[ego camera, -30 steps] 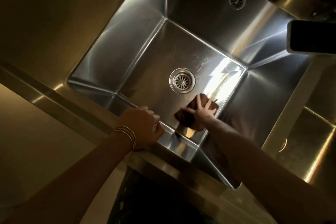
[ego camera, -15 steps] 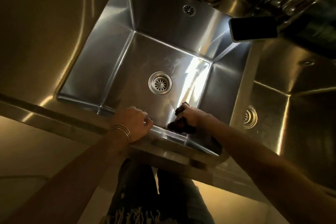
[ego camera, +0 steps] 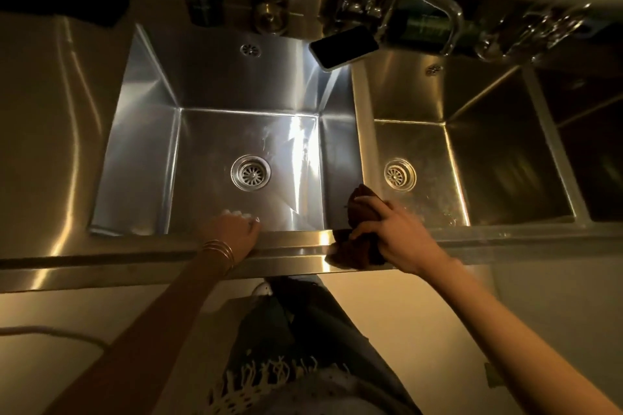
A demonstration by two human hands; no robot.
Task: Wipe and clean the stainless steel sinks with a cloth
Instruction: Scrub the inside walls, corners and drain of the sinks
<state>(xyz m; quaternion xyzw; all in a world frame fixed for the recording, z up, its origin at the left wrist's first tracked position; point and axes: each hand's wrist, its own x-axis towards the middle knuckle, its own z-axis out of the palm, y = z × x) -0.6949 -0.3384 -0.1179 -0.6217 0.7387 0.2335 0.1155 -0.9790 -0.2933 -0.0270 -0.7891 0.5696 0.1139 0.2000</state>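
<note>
Two stainless steel basins sit side by side: the left sink (ego camera: 141, 152) with a round drain (ego camera: 250, 173), and the middle sink (ego camera: 485, 158) with its own drain (ego camera: 399, 174). My right hand (ego camera: 394, 232) is closed around a dark brown cloth (ego camera: 359, 246), which lies bunched over the front rim at the divider between the basins. My left hand (ego camera: 236, 232) rests on the front rim (ego camera: 293, 239) of the left sink, fingers curled over the inner edge, bracelets on the wrist.
A dark phone (ego camera: 344, 47) lies on the back ledge above the divider. Faucets and taps (ego camera: 421, 17) stand along the back. A third basin (ego camera: 593, 145) shows at far right. A flat steel drainboard (ego camera: 50, 128) extends left. My legs are below the counter.
My right hand lifted the cloth from the left sink's floor up onto the front rim by the divider. The view swung back and right, revealing the middle basin. My left hand stayed on the rim.
</note>
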